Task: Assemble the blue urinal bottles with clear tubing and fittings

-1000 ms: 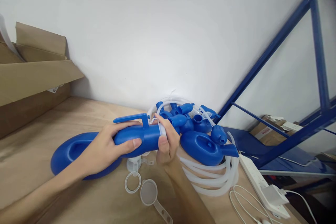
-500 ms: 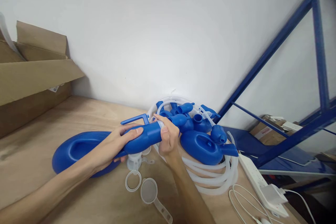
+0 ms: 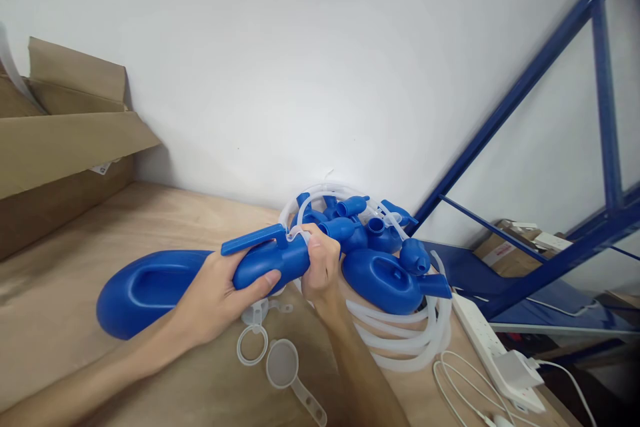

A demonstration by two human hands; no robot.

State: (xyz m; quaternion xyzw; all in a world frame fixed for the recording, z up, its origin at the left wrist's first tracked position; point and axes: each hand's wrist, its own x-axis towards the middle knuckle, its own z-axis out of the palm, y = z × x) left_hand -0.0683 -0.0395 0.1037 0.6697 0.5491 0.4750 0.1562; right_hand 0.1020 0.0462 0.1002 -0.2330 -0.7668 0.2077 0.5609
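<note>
**Fingers wrapped on both ends of the blue neck, cap end not sorted yet**

Fingers [image 3: 260, 278] of the left hand [image 3: 215, 303] are curled tight around the neck of the blue urinal [image 3: 150, 287], thumb lying along the underside, just left of frame centre. The right hand [image 3: 320, 267] is closed over the very tip of that neck, pinching what looks like a clear ring or tube end right at the mouth; can't tell exactly which from this angle. The wide body of the thing sticks out to the left, low over the wooden table [image 3: 75, 360], hard to say if it's resting on it.

Closest to the camera, bottom centre: a clear ring [image 3: 250, 345] and a clear lid with a strap [image 3: 283, 365], loose on the table, so I'd guess the fitting bit is only part done. Bottom right there's a white power strip [image 3: 493, 350] with a charger.

Further back, right behind the hands, a pile of more blue urinals [image 3: 385, 277] tangled with coils of clear tubing [image 3: 405, 340]. Whether those are finished, can't tell. Far left of the frame, a cardboard box [image 3: 60, 147]; upper right, a blue metal rack [image 3: 550, 47].
</note>
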